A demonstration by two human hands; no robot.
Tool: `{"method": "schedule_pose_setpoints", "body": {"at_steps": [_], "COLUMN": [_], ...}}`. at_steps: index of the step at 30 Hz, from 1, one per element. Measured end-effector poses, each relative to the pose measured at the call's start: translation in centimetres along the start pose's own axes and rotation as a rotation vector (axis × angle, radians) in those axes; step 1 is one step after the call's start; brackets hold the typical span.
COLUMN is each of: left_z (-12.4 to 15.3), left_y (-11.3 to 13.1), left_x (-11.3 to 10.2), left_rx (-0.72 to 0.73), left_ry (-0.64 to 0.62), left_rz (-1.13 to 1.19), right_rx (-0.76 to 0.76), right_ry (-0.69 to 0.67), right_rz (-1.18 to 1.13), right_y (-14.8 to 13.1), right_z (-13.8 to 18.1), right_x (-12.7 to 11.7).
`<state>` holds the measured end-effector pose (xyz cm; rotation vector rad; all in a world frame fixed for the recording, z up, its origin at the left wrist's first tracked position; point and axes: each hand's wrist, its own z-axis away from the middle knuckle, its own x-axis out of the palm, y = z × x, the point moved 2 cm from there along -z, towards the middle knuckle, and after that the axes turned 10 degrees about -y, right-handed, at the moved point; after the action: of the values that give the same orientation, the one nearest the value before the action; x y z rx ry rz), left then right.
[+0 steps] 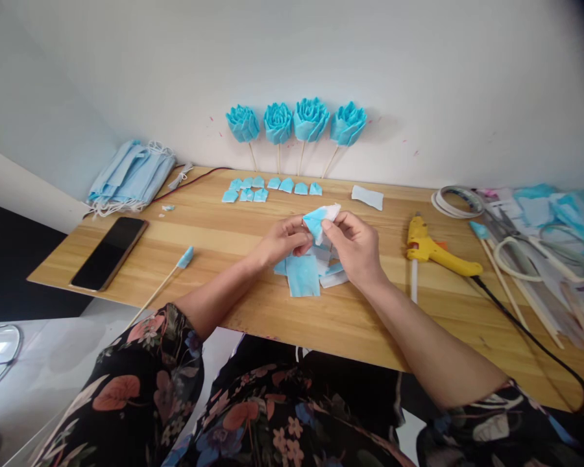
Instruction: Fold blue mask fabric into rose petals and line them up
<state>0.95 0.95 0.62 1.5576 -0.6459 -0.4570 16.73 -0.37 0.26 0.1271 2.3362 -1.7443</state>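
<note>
Both hands meet above the middle of the wooden table [224, 246]. My left hand [282, 241] and my right hand [353, 250] pinch a small blue and white piece of fabric [320, 220] between their fingertips. Under the hands lie several cut blue fabric squares [302, 275]. Behind them a row of small folded blue petals [271, 187] lies near the wall. Several finished blue fabric roses [296, 122] on sticks lean against the wall.
A yellow glue gun [435, 250] with a black cord lies right of my hands. Scissors [520, 256], sticks and scraps crowd the far right. A stick with a blue tip [175, 272], a black phone [109, 251] and a stack of blue face masks [131, 176] are on the left.
</note>
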Motion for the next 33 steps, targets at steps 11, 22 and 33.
{"method": "schedule_pose_setpoints", "body": {"at_steps": [11,22,33], "left_z": [0.0,0.03,-0.23], "left_y": [-0.13,-0.21,-0.33], "left_x": [0.03,-0.15,-0.45], "left_rx": [-0.003,0.002,0.026], "left_ry": [0.029,0.022,0.026], "left_rz": [0.027,-0.009,-0.042], "right_rx": [-0.019,-0.032,-0.037], "right_ry": [0.045,0.036,0.066], "right_rz": [-0.03,-0.057,-0.064], "right_y": [-0.1,-0.17,-0.01], "right_z": [-0.32,-0.26,-0.33], "right_x": [-0.29,-0.25,-0.25]}}
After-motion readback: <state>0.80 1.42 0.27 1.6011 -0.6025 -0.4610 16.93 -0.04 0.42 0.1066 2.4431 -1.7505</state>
